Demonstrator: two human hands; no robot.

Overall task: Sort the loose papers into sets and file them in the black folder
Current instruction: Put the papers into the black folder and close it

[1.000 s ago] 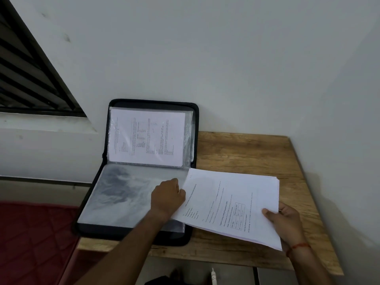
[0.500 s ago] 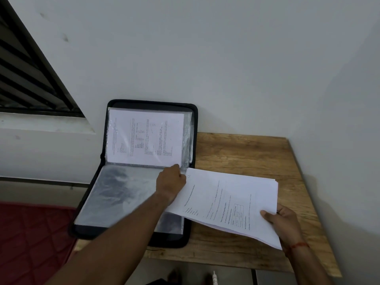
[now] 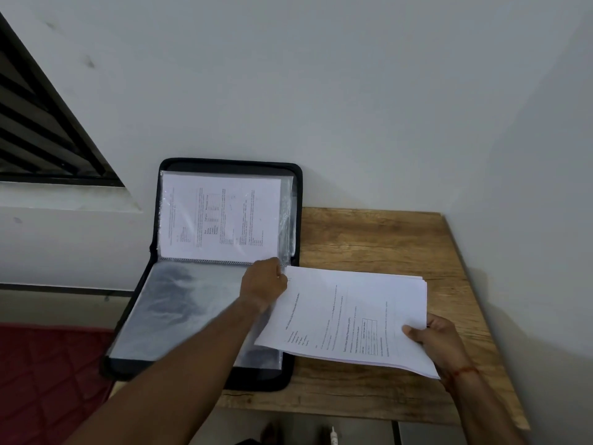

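**A:** Across the wooden tabletop (image 3: 369,239), biggest first: black folder (image 3: 231,163) open at 9 o'clock. Far half propped upright against the wall (image 3: 353,91), near half lying flat and seemingly overhanging the 9 o'clock edge.

**B:** Contents?

**A:** Upright half: a plastic pocket holding one printed sheet (image 3: 218,220), text turned sideways. Flat half: clear sleeve (image 3: 179,309) on top, shiny, apparently with no paper inside.

**B:** And the loose papers (image 3: 353,303)?

**A:** At 3 o'clock of the folder, held as one stack, 9 o'clock corner overlapping the flat half. Not filed yet.

**B:** Hands?

**A:** Well apart. Right hand (image 3: 439,338) clamped on the stack's 4 o'clock corner, thumb on top. Left hand (image 3: 261,284) at the clear sleeve's 1 o'clock corner, just beside the spiral spine (image 3: 208,261), fingers curled. Pinching the plastic lip or merely touching it: cannot tell.

**B:** Advice for the step?

**A:** Probably opening that sleeve for the next set. Best to lift only the top film at the mouth and hold it wide. Then square the sheets, lead with one straight edge, and slide in flat and slow. Worth minding cling in the plastic. Also a risk of nudging the overhanging half toward 9 o'clock with too hard a push.
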